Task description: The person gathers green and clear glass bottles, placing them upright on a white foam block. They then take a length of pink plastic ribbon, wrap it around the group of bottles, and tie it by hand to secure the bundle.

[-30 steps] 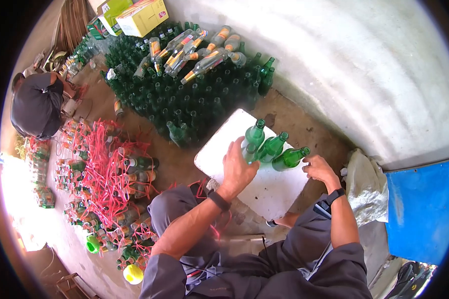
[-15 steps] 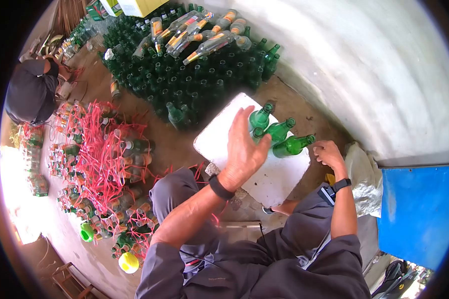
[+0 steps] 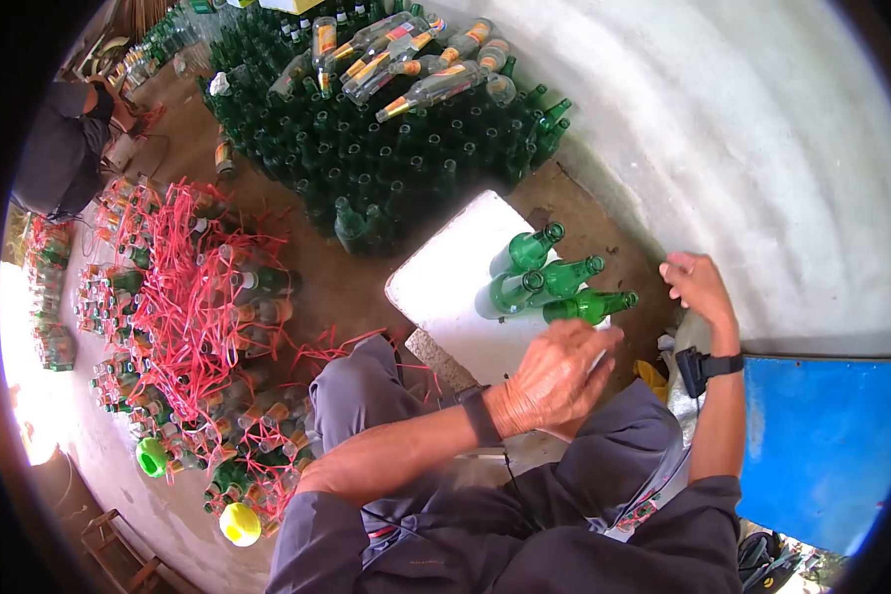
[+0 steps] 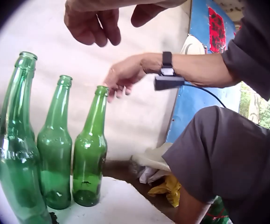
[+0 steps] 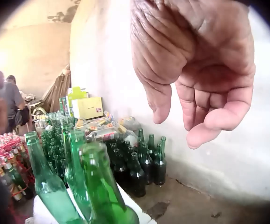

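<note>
Several green glass bottles [image 3: 510, 292] stand upright in a cluster on a white block [image 3: 445, 262] in front of me. My left hand [image 3: 559, 376] hovers over the near edge of the block, beside the rightmost bottle [image 3: 592, 306]. Its fingers bend loosely with nothing in them, as the left wrist view also shows. Out past the block's right side, near the wall, my right hand [image 3: 698, 282] is raised. The right wrist view shows its fingers [image 5: 228, 112] loosely curled around empty air, apart from the bottles.
Behind the block, many dark green bottles [image 3: 366, 163] stand packed together, with clear labelled bottles [image 3: 431, 91] lying on top. Bottles tied with red plastic strips [image 3: 188, 287] cover the floor at left, near a crouching person [image 3: 64, 148]. A blue panel [image 3: 812, 445] stands at right.
My left hand has left the bottles on the block's left and swung right and toward me. My right hand has moved away from the rightmost bottle, out to the right.
</note>
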The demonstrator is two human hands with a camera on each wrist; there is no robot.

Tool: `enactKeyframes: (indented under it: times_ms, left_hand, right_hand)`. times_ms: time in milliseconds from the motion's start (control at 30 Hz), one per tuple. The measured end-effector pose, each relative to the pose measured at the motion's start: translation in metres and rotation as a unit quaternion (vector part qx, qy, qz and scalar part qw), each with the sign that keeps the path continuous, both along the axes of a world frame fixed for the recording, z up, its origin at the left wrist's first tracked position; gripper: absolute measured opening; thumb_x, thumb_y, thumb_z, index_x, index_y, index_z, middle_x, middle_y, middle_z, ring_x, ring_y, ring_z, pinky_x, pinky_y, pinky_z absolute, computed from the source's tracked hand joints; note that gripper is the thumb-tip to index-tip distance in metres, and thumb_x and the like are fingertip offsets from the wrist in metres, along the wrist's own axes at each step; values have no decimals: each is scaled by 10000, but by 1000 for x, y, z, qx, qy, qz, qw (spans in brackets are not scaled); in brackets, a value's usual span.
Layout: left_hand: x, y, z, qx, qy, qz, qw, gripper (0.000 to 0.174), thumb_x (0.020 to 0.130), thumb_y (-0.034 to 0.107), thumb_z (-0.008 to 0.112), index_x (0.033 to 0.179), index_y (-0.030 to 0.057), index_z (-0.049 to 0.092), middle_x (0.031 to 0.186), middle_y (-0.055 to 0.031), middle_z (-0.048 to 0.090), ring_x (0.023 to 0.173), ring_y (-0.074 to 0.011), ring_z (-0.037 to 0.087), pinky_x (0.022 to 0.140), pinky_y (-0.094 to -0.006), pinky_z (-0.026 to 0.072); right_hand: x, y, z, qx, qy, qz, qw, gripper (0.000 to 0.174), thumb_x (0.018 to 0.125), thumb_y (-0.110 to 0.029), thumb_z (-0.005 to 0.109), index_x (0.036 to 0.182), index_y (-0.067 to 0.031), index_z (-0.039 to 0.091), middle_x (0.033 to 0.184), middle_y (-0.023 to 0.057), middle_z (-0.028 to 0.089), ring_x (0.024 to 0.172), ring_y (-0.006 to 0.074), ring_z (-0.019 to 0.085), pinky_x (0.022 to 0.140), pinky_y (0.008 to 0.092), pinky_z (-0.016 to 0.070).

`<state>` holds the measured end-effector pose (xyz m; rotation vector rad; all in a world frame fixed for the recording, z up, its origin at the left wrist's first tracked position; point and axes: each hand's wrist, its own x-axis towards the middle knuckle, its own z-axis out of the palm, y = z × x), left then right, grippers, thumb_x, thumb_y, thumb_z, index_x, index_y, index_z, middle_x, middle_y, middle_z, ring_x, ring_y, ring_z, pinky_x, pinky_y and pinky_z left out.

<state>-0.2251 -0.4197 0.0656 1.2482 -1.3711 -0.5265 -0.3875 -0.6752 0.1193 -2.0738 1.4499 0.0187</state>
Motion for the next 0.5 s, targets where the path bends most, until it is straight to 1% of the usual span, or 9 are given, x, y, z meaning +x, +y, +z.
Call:
enactKeyframes:
  times_ms: [33,100,133,167,233,300,333,400,500]
  left_hand:
    - [-2,0,1,1,-9,-15,1000,344,820,40,675,1155,12,602,877,-154,680,818,-366,659,741,-449,529]
    - [-11,4,0,13,18,-49,999,334,824,47,677,1148,11,604,850,-139,680,786,-357,663,710,-444,528]
    - [-14,6,-1,25,42,-83,995,324,828,53,680,1141,9,606,823,-125,680,754,-348,667,679,-440,528]
    - [-16,7,-1,19,63,-77,995,279,831,56,682,1100,7,625,773,-128,673,700,-340,667,623,-439,520]
    - [-6,8,3,40,59,-85,994,254,835,59,682,1079,11,634,761,-136,672,687,-341,668,612,-437,520]
    - [6,5,6,58,52,-96,992,229,839,61,682,1059,14,644,749,-143,672,674,-342,668,601,-434,520]
    - [14,1,6,47,57,-70,995,191,848,70,680,1029,14,655,742,-147,672,662,-344,668,590,-429,519]
    - [26,-2,7,40,63,-42,996,156,857,78,678,999,14,666,735,-151,672,651,-345,668,579,-423,518]
    - [37,-3,12,42,113,-21,992,104,884,83,671,955,8,678,735,-153,669,634,-341,657,572,-402,514]
  right_hand:
    - [12,-6,10,-1,2,0,1000,476,894,-241,696,1210,110,636,854,144,707,613,155,648,535,306,501]
    - [36,-19,25,-63,34,83,994,477,899,-241,691,1211,115,629,867,167,714,614,186,651,636,339,529]
    - [49,-28,30,-62,35,84,994,477,899,-241,691,1211,115,629,867,167,714,614,186,651,636,339,529]
    - [62,-37,32,-75,46,104,991,481,904,-241,687,1232,104,623,902,168,719,632,174,639,640,329,522]
    - [84,-41,35,-85,58,128,986,484,908,-242,683,1253,92,617,937,168,723,650,162,627,645,320,515]
    - [107,-32,37,-134,39,149,979,473,910,-248,684,1252,74,628,965,199,729,663,171,626,710,326,521]
    - [116,-23,40,-132,39,149,979,473,910,-248,684,1252,74,628,965,199,729,663,171,626,710,326,521]
    - [130,4,47,-125,6,177,976,447,895,-256,699,1222,44,651,1059,232,725,800,314,691,762,420,530]
    - [129,43,54,-140,3,198,970,417,889,-254,711,1198,21,665,1057,181,730,756,310,685,732,419,529]
